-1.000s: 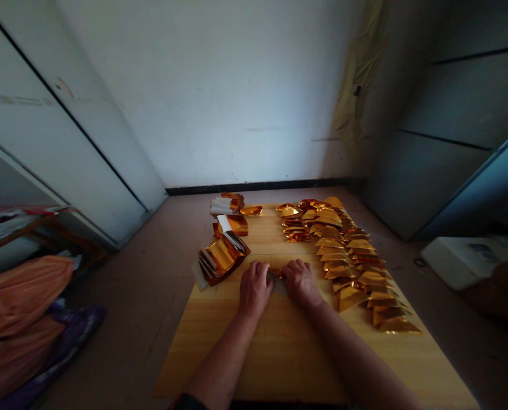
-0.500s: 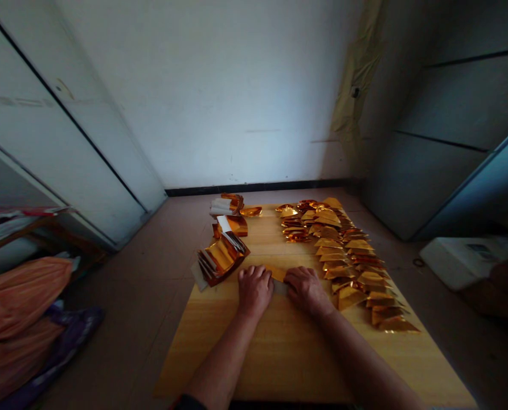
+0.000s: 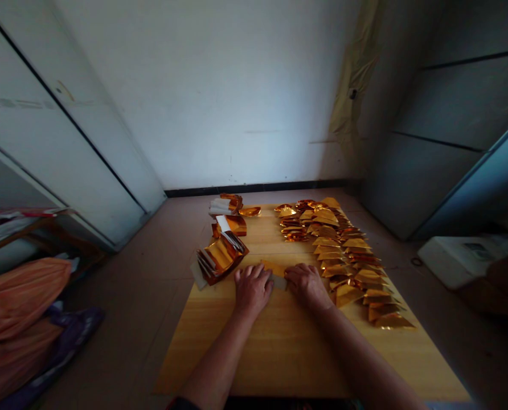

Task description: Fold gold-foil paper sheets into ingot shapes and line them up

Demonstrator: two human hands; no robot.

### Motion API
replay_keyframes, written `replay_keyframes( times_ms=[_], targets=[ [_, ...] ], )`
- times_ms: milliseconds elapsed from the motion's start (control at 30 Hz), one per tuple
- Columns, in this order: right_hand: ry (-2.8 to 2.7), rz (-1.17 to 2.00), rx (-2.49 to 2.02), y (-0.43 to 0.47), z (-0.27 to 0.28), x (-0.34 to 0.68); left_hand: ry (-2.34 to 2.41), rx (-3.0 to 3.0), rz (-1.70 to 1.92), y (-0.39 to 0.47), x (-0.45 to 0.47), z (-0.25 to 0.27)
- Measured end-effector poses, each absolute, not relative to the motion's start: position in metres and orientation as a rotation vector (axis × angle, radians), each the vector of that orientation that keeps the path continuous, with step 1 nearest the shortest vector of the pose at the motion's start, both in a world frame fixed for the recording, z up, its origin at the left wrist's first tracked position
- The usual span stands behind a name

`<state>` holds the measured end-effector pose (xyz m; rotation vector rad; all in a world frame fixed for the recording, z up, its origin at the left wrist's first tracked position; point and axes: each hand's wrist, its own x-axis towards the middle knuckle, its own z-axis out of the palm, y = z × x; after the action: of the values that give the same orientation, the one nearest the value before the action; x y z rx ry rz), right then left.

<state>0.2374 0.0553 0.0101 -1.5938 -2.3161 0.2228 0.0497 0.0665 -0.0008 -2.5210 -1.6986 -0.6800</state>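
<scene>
A partly folded sheet of gold foil paper (image 3: 275,274) lies on the wooden table between my hands, with a gold strip along its far side and a grey-white part nearer me. My left hand (image 3: 253,287) holds its left end against the table, fingers slightly apart. At the right end, the bent fingers of my right hand (image 3: 307,283) grip the paper; the thumb is mostly hidden. Just beyond my left hand sits a curled stack of gold foil sheets (image 3: 222,256). Rows of folded gold paper pieces (image 3: 348,295) lie to the right of my right hand.
More gold sheets (image 3: 236,225) and a curled bundle (image 3: 226,205) are at the table's far left. A single folded gold piece (image 3: 250,212) lies beside the bundle. Orange cloth (image 3: 23,296) hangs at left; a white box (image 3: 454,262) stands on the floor at right.
My left hand has shifted slightly left with its fingers a little more spread. More of the paper shows between my hands. The view has moved very slightly.
</scene>
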Motion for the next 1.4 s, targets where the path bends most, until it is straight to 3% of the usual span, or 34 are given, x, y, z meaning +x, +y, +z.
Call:
replay_keyframes(
  times_ms=[467,1400],
  targets=[
    [-2.318,0.230,-1.460,0.062,-0.002,0.247,-1.771,-2.592,-0.485,0.073,0.045,-0.005],
    [-2.164,0.198,-1.557,0.065,-0.002,0.234,-1.739,-2.586,-0.577,0.071,0.049,0.000]
  ],
)
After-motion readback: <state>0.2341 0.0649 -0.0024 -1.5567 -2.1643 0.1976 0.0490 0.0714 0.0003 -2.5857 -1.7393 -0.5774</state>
